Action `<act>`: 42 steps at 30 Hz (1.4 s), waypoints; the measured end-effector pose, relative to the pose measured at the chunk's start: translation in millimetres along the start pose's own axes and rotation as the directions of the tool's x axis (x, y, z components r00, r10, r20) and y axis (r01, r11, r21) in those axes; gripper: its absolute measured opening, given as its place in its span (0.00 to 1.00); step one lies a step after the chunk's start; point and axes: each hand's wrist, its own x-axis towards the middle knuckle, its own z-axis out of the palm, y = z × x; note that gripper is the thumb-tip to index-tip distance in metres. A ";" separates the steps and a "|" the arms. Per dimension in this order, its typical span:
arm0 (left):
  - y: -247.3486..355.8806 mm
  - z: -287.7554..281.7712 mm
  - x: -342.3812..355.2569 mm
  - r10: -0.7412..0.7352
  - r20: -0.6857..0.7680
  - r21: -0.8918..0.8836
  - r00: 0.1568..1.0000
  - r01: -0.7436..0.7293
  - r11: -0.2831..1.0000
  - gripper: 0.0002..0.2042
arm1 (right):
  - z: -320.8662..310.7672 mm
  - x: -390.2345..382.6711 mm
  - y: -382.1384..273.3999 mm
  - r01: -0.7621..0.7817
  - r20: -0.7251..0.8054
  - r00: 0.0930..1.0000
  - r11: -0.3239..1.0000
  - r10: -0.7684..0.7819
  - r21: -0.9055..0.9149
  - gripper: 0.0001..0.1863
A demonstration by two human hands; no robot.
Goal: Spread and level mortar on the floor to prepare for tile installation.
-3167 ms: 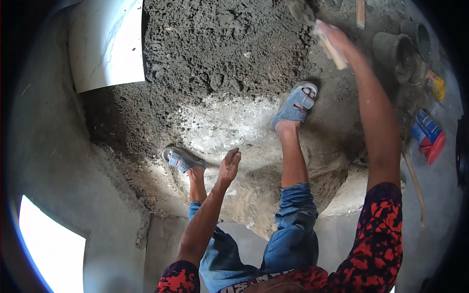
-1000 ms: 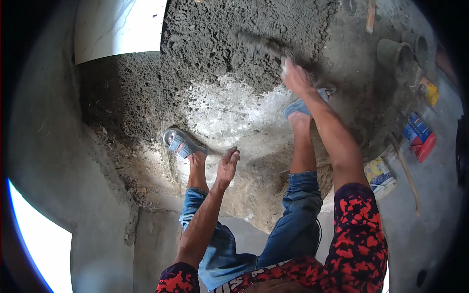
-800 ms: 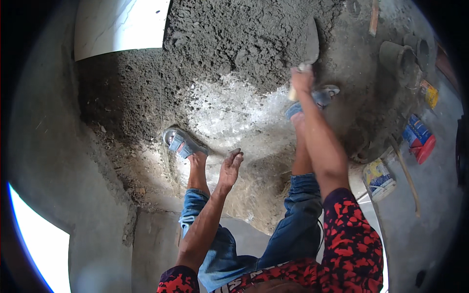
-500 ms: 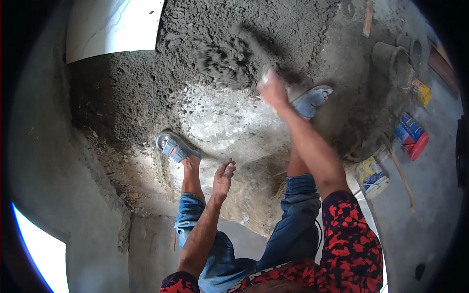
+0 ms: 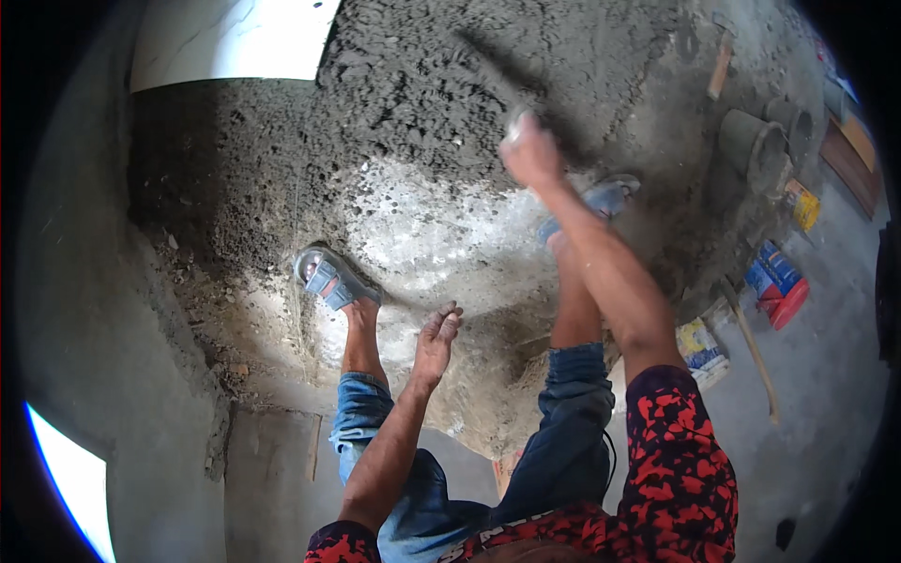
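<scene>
My right hand [image 5: 533, 155] is wrapped round the pale handle of a trowel [image 5: 490, 70]. The grey blade, smeared by motion, reaches up and left over the wet mortar [image 5: 413, 89]. That mortar is dark, lumpy and spread across the floor ahead of my feet. Just below it lies a pale, dusty patch of floor [image 5: 422, 216]. My left hand [image 5: 435, 345] hangs above the floor between my knees, its fingers curled in and nothing visible in them. At the upper left, a white marbled tile [image 5: 230, 42] borders the mortar.
My sandalled feet stand left and right of the pale patch. On the right are grey buckets [image 5: 751, 145], a blue and red container [image 5: 777, 284], a yellow and white tub [image 5: 699, 347] and a wooden stick [image 5: 754, 361]. A rough wall [image 5: 84, 235] runs along the left.
Loose mortar that was blurred in motion beside the trowel now lies spread on the bed. My right hand has shifted slightly, still holding the trowel. My left hand stays near its place.
</scene>
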 end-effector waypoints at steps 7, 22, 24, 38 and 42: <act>15.9 8.1 2.7 0.025 0.004 -0.078 1.000 -0.025 0.997 0.24 | -29.5 61.9 4.4 0.086 0.002 0.996 0.995 -0.086 -0.054 0.21; 27.6 8.7 -3.4 0.025 0.026 -0.174 0.999 -0.020 0.985 0.22 | 50.7 -24.2 -4.2 -0.144 -0.056 0.985 0.950 0.166 0.276 0.21; 22.6 11.4 -0.9 0.040 0.038 -0.147 0.998 -0.034 0.989 0.22 | 47.3 -28.7 -4.7 0.025 0.102 0.994 0.996 -0.034 0.083 0.22; 30.0 11.3 -1.4 0.078 0.051 -0.166 0.996 -0.069 0.984 0.23 | 11.3 -9.2 26.8 0.130 0.086 0.989 0.989 -0.123 -0.070 0.19; 37.8 23.7 0.3 0.092 0.077 -0.158 0.993 -0.079 0.984 0.23 | 64.2 -22.1 38.1 -0.135 -0.173 0.965 0.942 0.195 0.307 0.20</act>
